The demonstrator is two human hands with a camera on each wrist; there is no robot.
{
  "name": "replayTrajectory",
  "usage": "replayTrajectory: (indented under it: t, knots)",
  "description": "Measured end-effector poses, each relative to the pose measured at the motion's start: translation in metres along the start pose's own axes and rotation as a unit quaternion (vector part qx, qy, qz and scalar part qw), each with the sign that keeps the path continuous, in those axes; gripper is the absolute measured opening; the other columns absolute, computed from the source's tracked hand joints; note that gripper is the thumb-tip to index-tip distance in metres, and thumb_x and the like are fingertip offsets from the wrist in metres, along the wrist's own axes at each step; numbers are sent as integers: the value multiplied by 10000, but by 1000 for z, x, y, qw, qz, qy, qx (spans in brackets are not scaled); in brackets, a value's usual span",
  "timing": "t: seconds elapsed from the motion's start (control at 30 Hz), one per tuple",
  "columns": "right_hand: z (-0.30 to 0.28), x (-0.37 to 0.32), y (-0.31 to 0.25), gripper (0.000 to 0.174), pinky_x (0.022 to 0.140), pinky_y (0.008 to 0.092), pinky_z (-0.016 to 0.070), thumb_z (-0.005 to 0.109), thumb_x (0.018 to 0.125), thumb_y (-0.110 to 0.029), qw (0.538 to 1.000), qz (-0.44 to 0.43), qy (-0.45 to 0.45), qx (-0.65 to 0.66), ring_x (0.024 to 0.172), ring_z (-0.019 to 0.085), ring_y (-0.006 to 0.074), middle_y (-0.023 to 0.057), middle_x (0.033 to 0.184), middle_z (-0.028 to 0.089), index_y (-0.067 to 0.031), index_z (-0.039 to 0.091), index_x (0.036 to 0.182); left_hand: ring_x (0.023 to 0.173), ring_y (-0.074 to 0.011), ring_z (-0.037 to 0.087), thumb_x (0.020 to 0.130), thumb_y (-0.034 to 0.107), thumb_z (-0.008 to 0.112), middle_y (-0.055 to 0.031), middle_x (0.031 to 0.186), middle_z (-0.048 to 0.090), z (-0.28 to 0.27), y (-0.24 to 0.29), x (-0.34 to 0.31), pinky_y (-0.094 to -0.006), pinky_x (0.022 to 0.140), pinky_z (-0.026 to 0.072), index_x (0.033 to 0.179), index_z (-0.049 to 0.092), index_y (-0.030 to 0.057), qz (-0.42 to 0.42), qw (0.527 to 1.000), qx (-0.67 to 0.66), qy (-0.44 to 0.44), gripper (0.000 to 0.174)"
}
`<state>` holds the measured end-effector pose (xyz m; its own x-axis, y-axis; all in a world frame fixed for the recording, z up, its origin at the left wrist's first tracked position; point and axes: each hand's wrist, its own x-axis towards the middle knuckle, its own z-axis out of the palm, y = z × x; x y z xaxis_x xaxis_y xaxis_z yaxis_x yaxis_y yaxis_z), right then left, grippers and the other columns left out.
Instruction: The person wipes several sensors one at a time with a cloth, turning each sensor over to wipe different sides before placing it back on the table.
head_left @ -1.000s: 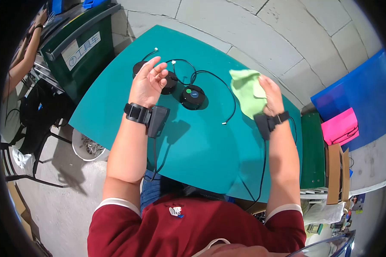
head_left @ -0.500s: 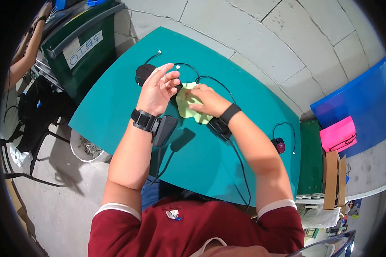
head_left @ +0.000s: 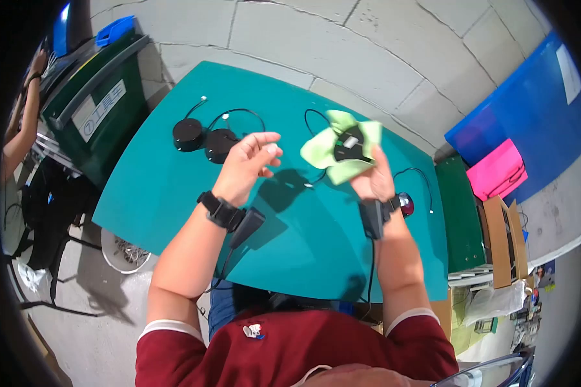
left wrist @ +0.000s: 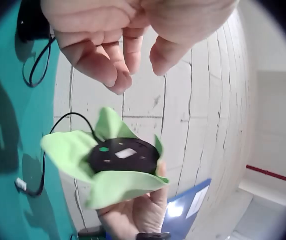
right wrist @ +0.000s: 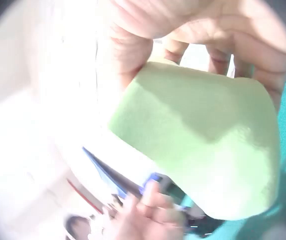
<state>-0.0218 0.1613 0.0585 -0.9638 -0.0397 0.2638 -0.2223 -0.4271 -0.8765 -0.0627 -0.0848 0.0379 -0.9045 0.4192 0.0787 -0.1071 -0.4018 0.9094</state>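
My right hand (head_left: 376,183) holds a light green cloth (head_left: 319,149) raised above the right side of the table, gripping a round black disc-shaped device (head_left: 351,149) through it. In the left wrist view, the cloth's corners flare out around the device (left wrist: 115,162), which has a pale label and a green dot. Its black cable (left wrist: 75,114) dangles to a white connector. Nothing is in my left hand (head_left: 244,169); its fingers are loosely bent, to the left of the cloth. Two similar black discs, one at the left (head_left: 188,134) and one beside it (head_left: 218,146), lie on the table.
The teal table (head_left: 290,258) stands against a block wall. A small dark red disc (head_left: 406,204) with a cable lies near its right edge. A green tool cart (head_left: 103,97) and a white bucket (head_left: 119,255) are left, a cardboard box (head_left: 497,238) right. Another person's arm (head_left: 24,122) shows far left.
My right hand brought the cloth in to the nearest black disc, took hold of it, lifted it off the table and moved back right. My left hand stays empty.
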Motion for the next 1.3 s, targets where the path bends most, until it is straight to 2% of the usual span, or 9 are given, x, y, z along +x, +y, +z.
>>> replayTrajectory:
  t: [0.1, 0.2, 0.23, 0.33, 0.6, 0.73, 0.83, 0.87, 1.3]
  knots:
    - [-27, -54, -23, 522, 815, 434, 470, 391, 883, -501, 974, 17, 45, 222, 1037, 527, 252, 93, 1155, 532, -92, 460, 1199, 801, -73, 521, 851, 183, 578, 4, 914, 565, 32, 9, -6, -219, 663, 420, 1107, 528, 59, -20, 994, 38, -105, 289]
    - [-33, -84, -19, 571, 560, 359, 498, 266, 903, -549, 981, 22, 157, 114, 835, 598, 249, 98, 1055, 584, -92, 473, 1176, 869, -87, 519, 823, 127, 603, -13, 953, 557, 65, 7, -2, -256, 736, 452, 1140, 510, 18, 12, 949, 184, -255, 349]
    - [-28, -85, -12, 555, 732, 366, 505, 251, 922, -514, 981, -6, 144, 133, 901, 584, 215, 79, 1056, 581, -73, 478, 1172, 869, -135, 529, 791, 121, 633, -33, 970, 559, 77, 3, 0, -280, 737, 462, 1151, 507, 32, 81, 922, 262, -273, 391]
    - [-26, -87, 3, 550, 829, 330, 466, 240, 935, -483, 965, 1, 216, 150, 973, 554, 205, 86, 1094, 561, -48, 464, 1187, 908, -261, 539, 694, 97, 699, -95, 1036, 543, 120, 11, -9, -311, 737, 471, 1136, 524, 80, 286, 814, 449, -232, 476]
    - [-25, -96, 18, 512, 906, 344, 431, 205, 962, -394, 972, -44, 209, 98, 1034, 532, 198, 114, 1177, 512, -16, 404, 1243, 943, -293, 549, 638, 125, 743, -148, 1134, 489, 142, -31, -5, -335, 710, 499, 1250, 419, 50, 316, 744, 553, -201, 697]
    - [-24, -100, 17, 508, 870, 337, 455, 229, 958, -408, 975, -55, 191, 103, 1038, 529, 192, 108, 1157, 513, -23, 387, 1250, 1031, -344, 510, 642, 186, 752, -169, 1181, 458, 141, -41, -2, -389, 813, 464, 1284, 372, 68, 185, 802, 509, -252, 755]
    - [-27, -99, 16, 486, 835, 325, 471, 249, 956, -408, 975, -60, 190, 99, 993, 538, 179, 97, 1119, 513, -35, 381, 1238, 1036, -341, 514, 620, 159, 762, -169, 1207, 443, 144, -45, -6, -385, 807, 476, 1315, 336, 100, 181, 788, 537, -240, 817]
    - [-30, -99, 20, 475, 816, 317, 476, 260, 954, -408, 978, -62, 184, 72, 967, 538, 171, 91, 1102, 510, -40, 378, 1230, 939, -224, 582, 583, 49, 740, -112, 1228, 450, 142, -51, -5, -284, 606, 498, 1332, 325, 104, 231, 774, 545, -226, 859]
    - [-27, -103, 19, 425, 867, 321, 395, 393, 924, -360, 965, -162, 146, -149, 1010, 468, 166, 103, 1110, 471, -36, 366, 1197, 877, -220, 599, 552, 90, 780, -102, 1105, 551, 139, -49, -2, -295, 615, 498, 1286, 372, 68, 243, 783, 524, -230, 840]
